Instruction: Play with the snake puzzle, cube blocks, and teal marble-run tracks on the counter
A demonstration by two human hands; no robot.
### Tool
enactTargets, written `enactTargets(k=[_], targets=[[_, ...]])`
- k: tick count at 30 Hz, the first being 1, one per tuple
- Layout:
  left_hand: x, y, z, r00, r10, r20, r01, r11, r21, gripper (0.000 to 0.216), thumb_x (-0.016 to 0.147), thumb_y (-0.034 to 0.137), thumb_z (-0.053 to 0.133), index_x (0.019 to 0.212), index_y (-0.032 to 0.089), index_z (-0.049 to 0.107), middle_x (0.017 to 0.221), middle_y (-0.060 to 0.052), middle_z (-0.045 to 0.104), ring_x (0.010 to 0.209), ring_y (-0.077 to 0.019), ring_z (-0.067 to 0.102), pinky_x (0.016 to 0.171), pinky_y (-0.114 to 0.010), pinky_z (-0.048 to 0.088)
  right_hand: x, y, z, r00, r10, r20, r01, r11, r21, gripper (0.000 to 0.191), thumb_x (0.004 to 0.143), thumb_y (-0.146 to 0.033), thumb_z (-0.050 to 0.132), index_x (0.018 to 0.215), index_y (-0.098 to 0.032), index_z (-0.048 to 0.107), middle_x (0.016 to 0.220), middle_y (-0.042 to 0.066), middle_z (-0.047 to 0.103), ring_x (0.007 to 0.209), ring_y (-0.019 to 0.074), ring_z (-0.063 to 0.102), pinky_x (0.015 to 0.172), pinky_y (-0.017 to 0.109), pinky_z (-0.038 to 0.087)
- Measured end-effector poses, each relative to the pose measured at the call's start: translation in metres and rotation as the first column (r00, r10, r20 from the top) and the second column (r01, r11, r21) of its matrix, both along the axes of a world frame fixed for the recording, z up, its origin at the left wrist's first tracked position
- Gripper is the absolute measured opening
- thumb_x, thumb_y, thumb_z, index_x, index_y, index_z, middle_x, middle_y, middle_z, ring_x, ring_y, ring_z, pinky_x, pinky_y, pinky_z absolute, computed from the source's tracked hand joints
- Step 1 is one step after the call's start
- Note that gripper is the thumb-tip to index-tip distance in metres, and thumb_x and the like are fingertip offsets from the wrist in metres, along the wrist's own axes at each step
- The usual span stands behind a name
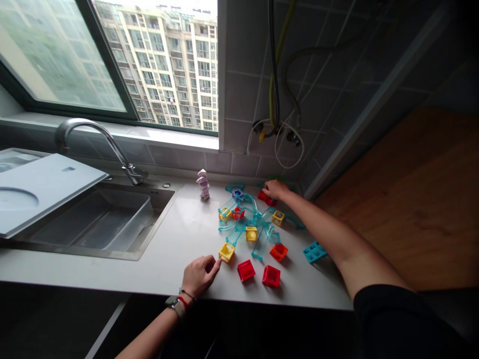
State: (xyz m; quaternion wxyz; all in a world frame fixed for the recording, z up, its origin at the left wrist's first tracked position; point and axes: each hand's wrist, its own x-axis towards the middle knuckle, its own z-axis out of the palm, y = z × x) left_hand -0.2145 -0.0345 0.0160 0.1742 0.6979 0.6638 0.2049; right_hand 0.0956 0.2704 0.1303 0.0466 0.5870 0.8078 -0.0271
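The right hand (276,189) touches a red block (265,197) on the table (164,272); the curled left hand (200,275) is close to a yellow block (226,253). Clear blue tracks (256,256) lie between them, right of the sink (160,225).

Red block (267,200): lay right of centre, partly covered by the right hand (276,190).
Near yellow cube (226,252): open-sided, slightly turned, sat at lower centre, right by the left hand's (200,275) thumb; contact was unclear.
Two red cubes (246,270): stood tilted to view at lower centre, apart, hollows showing.
Orange cube (279,252): sat above the right-hand red one.
Turquoise track pieces (256,215): translucent, sprawled overlapping around mid-frame.
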Motion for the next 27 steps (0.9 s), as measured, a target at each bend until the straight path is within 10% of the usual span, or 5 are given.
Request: enactTargets(k=[14,27], targets=[[0.004,0.002,-0.008,0.999,0.006,-0.043,-0.006,1.000,0.001,0.048,0.094,0.062,0.050,0.073,0.022,0.067,0.074,-0.004,0.072,0.069,-0.0184,0.064,0.058,-0.027,0.031,-0.064,-0.168,-0.004,0.879,0.472,-0.066,-0.469,0.882,0.048,0.024,0.101,-0.039,0.054,0.104,-0.021,0.070,0.108,0.010,0.074,0.098,0.0234,0.068,0.074,0.028,0.044],[0.006,0.000,-0.009,0.998,-0.005,-0.070,0.009,0.999,0.049,0.049,0.092,0.065,0.048,0.074,0.023,0.067,0.076,-0.005,0.072,0.068,-0.0203,0.063,0.056,-0.028,0.029,-0.046,-0.195,-0.047,0.910,0.414,-0.004,-0.410,0.903,0.127,0.027,0.091,-0.026,0.069,0.118,-0.019,0.067,0.129,0.015,0.062,0.117,0.0322,0.056,0.092,0.040,0.048]])
